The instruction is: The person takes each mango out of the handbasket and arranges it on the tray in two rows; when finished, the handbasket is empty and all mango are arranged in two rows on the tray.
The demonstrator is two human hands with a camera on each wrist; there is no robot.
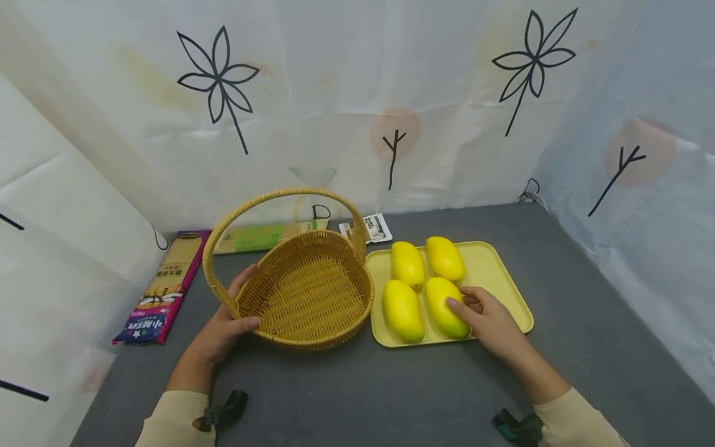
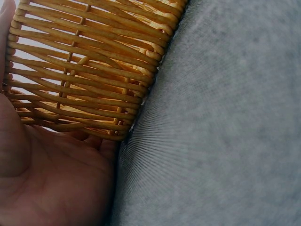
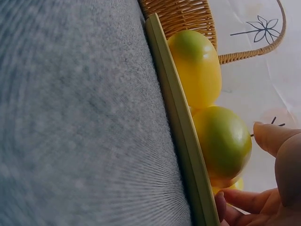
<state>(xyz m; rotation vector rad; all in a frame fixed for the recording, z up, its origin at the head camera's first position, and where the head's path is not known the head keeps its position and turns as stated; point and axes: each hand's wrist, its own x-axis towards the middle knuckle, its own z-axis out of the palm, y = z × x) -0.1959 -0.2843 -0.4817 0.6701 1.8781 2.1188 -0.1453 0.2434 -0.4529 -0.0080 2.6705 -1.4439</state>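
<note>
A woven basket (image 1: 313, 292) with a tall handle stands at the middle left. My left hand (image 1: 223, 323) holds its left side, thumb over the rim and fingers round the outside. Beside the basket, several yellow mangoes (image 1: 403, 310) lie on a pale yellow tray (image 1: 499, 273). My right hand (image 1: 488, 320) is at the front right mango (image 1: 445, 307). In the right wrist view, its thumb (image 3: 268, 136) stands just off the mango's upper side while the other fingers (image 3: 244, 200) reach in low beside it. That mango (image 3: 223, 141) rests on the tray.
A purple and gold food packet (image 1: 164, 285) lies at the far left of the grey table (image 1: 346, 397). Behind the basket are a green packet (image 1: 268, 236) and a small white packet (image 1: 377, 228). A patterned white cloth (image 1: 335, 112) hangs along the back and sides.
</note>
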